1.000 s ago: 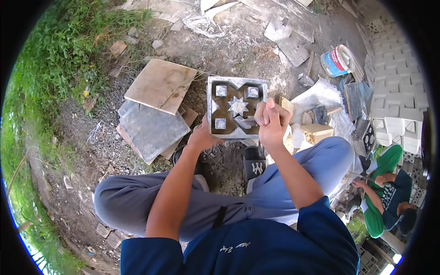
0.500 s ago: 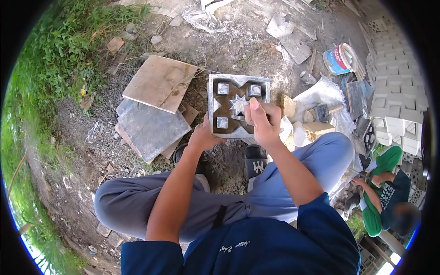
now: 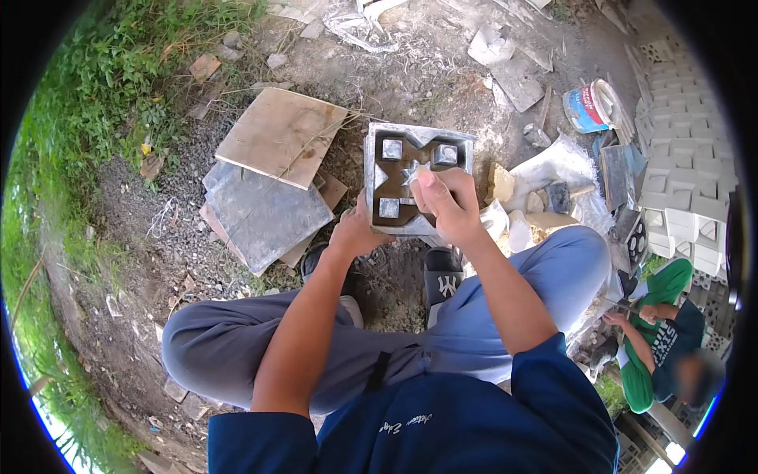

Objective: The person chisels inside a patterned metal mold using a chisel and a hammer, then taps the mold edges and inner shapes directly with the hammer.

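Head view: left hand (image 3: 355, 234) clasps the patterned mould (image 3: 400, 161) near its left corner, right of stacked boards (image 3: 280, 136); right hand (image 3: 451, 204) curls closed over it, contents hidden; work seems underway, what remains unclear

mould (image 3: 380, 175) lwr-R part hid | co-worker's head (image 3: 698, 379) blurred | blk stack (image 3: 671, 162) cut off R

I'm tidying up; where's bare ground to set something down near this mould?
Mostly open dirt lies beyond the mould, between the tan board and the paint bucket; gravel left of the grey slab is fairly open too. Crowded: right of the mould, rubble and plastic sheeting.
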Tool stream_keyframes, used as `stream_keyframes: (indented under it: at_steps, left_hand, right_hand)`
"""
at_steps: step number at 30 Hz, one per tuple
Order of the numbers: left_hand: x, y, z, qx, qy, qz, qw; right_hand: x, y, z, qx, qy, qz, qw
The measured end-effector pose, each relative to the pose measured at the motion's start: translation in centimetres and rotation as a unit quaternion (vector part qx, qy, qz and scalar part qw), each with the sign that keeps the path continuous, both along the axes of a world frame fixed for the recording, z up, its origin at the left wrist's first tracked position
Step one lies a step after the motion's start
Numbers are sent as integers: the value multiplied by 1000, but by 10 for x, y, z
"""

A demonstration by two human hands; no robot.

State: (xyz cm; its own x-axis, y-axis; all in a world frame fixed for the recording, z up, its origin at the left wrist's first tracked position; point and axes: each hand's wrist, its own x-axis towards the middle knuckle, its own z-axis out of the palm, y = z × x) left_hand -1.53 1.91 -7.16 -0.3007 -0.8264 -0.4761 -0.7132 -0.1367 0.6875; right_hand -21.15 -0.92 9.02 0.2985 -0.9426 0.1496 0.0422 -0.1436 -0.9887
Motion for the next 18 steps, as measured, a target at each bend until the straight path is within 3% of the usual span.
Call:
stream_keyframes:
  at_steps: [18]
  left_hand:
    - [4, 1, 5, 16, 2, -6, 1000]
  right_hand:
    - [-2, 8, 8, 5, -89, 72, 993]
